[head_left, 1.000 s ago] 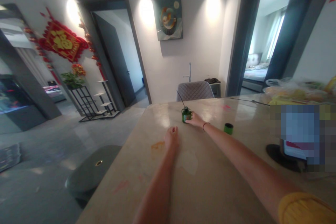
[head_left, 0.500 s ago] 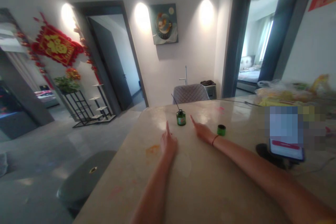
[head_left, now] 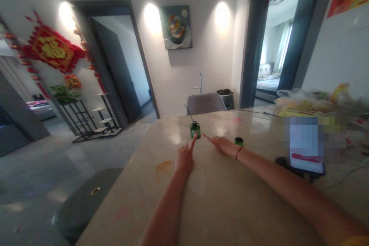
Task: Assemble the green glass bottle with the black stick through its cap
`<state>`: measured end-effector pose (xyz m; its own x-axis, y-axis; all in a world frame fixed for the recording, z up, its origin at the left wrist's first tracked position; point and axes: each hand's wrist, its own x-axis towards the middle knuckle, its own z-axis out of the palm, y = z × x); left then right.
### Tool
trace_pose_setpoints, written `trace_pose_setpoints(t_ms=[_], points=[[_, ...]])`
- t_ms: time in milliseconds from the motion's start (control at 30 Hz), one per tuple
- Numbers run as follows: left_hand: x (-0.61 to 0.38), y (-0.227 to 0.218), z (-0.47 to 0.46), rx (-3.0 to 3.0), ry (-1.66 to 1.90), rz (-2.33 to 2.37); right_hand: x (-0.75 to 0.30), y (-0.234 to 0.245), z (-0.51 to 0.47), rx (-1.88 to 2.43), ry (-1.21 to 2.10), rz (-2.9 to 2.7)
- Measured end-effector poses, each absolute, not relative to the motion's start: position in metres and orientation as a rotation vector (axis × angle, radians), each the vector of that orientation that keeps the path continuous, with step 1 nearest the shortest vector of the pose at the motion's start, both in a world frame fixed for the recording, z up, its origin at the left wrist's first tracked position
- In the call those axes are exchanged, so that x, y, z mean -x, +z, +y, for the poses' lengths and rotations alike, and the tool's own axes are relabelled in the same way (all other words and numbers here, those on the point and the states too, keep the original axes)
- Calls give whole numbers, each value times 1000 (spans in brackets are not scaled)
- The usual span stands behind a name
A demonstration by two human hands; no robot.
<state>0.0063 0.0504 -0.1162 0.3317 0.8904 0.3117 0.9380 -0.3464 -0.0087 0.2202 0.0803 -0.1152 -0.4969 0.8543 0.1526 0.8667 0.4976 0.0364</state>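
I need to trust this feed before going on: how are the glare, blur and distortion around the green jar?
Head view: three wall spotlights blow out, their glare reflecting on the table near the green jar; the jar, left hand and right hand are softly blurred but readable; door frames lean from wide-angle distortion; a pixelated block masks the right side.

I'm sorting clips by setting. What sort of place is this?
Most likely a home's dining area: a long table with a padded chair at its far end, a doorway onto a bed, and a red festive hanging on the wall.
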Motion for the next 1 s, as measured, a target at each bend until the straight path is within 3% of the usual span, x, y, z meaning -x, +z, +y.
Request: trace_pose_setpoints(t_ms=[300,733,1000], points=[[-7,-117,48,2392,-467,-1953,-166,-57,149,1635,94,-2016],[-5,-125,51,2391,-552,-1926,-154,-31,176,1598,-62,-2104],[-6,-123,50,2404,-473,-1883,-155,-41,177,1493,-47,-2178]])
